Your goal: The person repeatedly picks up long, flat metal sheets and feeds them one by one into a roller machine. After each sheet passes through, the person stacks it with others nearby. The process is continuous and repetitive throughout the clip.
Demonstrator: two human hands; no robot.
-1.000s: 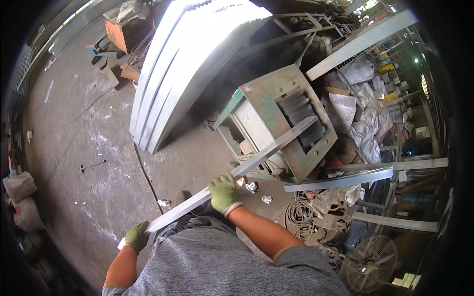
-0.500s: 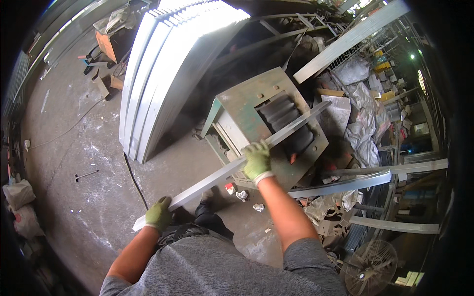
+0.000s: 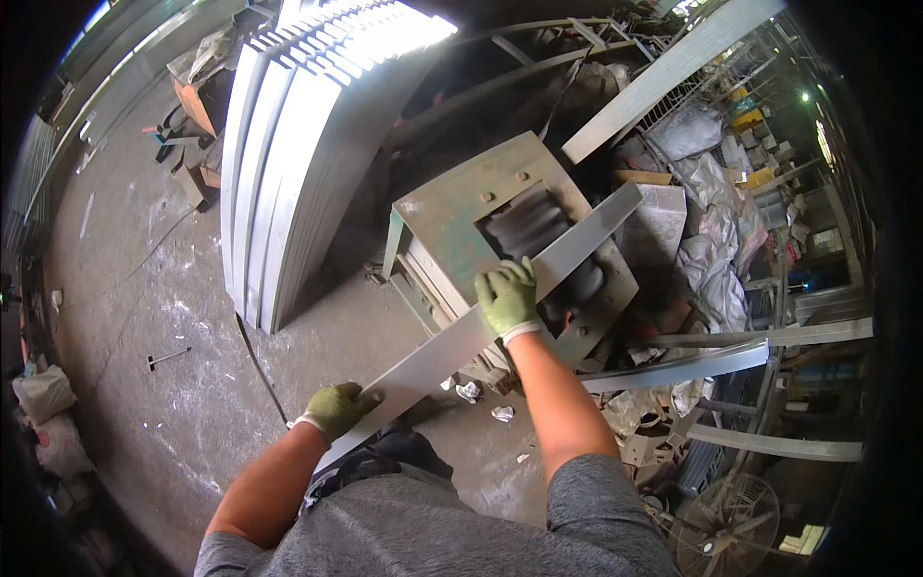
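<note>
A long silvery metal profile slants from my waist up to the right, its broad flat face turned up. My left hand, in a pale green work glove, grips it near the lower end. Farther along, my gloved right hand holds the same profile around its middle, fingers curled over the upper edge. The far part of the profile passes over a worn beige-green metal box with a dark ribbed opening. Whether the profile touches the box I cannot tell.
Tall stacked silvery panels stand at the upper left. Crumpled plastic sheeting and scraps lie on the right, beside several metal bars. A fan stands at lower right. A dark cable crosses the floor.
The profile has turned about its length, from a narrow edge to its broad face. My left hand has moved a little right and its grip has rolled over; my right hand is slightly higher.
</note>
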